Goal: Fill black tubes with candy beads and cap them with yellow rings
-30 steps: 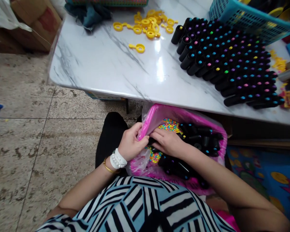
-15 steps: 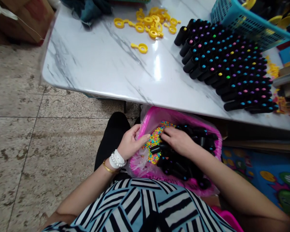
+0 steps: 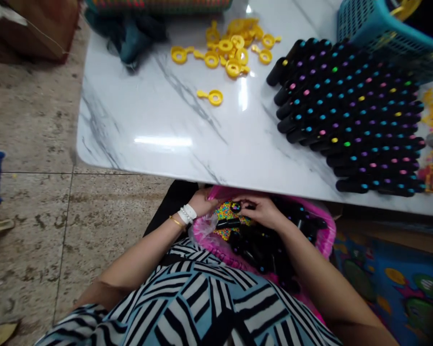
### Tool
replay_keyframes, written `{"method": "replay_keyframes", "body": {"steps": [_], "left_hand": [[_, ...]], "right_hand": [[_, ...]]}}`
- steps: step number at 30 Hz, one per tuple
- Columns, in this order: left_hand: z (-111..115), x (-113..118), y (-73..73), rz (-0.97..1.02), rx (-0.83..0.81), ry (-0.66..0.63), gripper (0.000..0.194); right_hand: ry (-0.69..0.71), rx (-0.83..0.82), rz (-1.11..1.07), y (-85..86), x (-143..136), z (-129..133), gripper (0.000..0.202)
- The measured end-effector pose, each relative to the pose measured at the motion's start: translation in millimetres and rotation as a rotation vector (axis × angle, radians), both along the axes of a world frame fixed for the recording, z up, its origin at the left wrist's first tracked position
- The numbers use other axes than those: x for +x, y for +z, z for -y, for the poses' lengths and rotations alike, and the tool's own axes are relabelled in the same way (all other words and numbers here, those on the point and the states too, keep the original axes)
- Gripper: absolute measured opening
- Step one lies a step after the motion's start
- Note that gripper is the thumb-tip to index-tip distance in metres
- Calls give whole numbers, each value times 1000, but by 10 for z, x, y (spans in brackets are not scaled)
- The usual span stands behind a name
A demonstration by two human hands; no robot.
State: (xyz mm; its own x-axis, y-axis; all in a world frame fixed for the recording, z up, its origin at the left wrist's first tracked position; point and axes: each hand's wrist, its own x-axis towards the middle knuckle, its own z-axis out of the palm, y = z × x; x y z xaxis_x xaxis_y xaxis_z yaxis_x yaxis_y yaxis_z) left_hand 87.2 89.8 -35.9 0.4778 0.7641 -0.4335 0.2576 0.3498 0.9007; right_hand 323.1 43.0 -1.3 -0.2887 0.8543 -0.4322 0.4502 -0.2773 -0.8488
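A pink basket (image 3: pixel 330 240) lined with clear plastic rests on my lap, partly under the table edge. Small multicoloured beads (image 3: pixel 222 211) lie in its left part; many black tubes (image 3: pixel 260 250) fill the rest. My left hand (image 3: pixel 202 203) is closed over the basket's left rim, thumb on the inner side. Over the beads, my right hand (image 3: pixel 261 210) grips a short black tube (image 3: pixel 235 207) whose round end faces up, with coloured bits showing in it. Another black tube (image 3: pixel 228 223) lies on the beads just below.
On the marble-patterned table (image 3: pixel 159 115) stand rows of black tubes with coloured dots (image 3: pixel 350 115). Yellow ring-shaped pieces with tabs (image 3: pixel 234 48) lie at the back, near a dark cloth (image 3: pixel 130 38). A blue basket (image 3: pixel 393 43) stands at the back right.
My right hand has come up from among the beads with a black tube in its fingers. My view has shifted, so the table sits lower. The left hand stays on the rim.
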Motion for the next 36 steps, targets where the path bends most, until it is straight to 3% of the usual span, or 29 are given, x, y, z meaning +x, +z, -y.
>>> {"method": "replay_keyframes", "body": {"steps": [5, 8, 11, 15, 18, 23, 26, 29, 33, 36], "left_hand": [[6, 146, -9, 11, -69, 78, 25], [81, 235, -14, -7, -33, 61, 23], [274, 245, 96, 8, 75, 29, 22], [638, 75, 314, -51, 201, 71, 17], [799, -54, 416, -37, 278, 59, 18], [747, -73, 461, -24, 384, -22, 13], [645, -57, 393, -22, 363, -32, 15], [527, -83, 222, 11, 296, -25, 17], [336, -121, -40, 72, 206, 11, 23], [220, -83, -132, 233, -8, -22, 50]], "right_hand": [[-18, 188, 168, -82, 295, -37, 33], [3, 307, 204, -64, 431, -1, 31], [47, 495, 311, -30, 420, 130, 29], [184, 683, 468, -8, 167, 372, 30], [225, 656, 226, 31, -62, 521, 29], [-16, 306, -339, 173, -157, 659, 30], [-129, 195, -490, 243, -71, 671, 38], [-195, 142, -496, 259, 0, 678, 42], [-226, 233, -324, 259, -24, 738, 31], [-218, 346, -139, 261, -67, 751, 27]]}}
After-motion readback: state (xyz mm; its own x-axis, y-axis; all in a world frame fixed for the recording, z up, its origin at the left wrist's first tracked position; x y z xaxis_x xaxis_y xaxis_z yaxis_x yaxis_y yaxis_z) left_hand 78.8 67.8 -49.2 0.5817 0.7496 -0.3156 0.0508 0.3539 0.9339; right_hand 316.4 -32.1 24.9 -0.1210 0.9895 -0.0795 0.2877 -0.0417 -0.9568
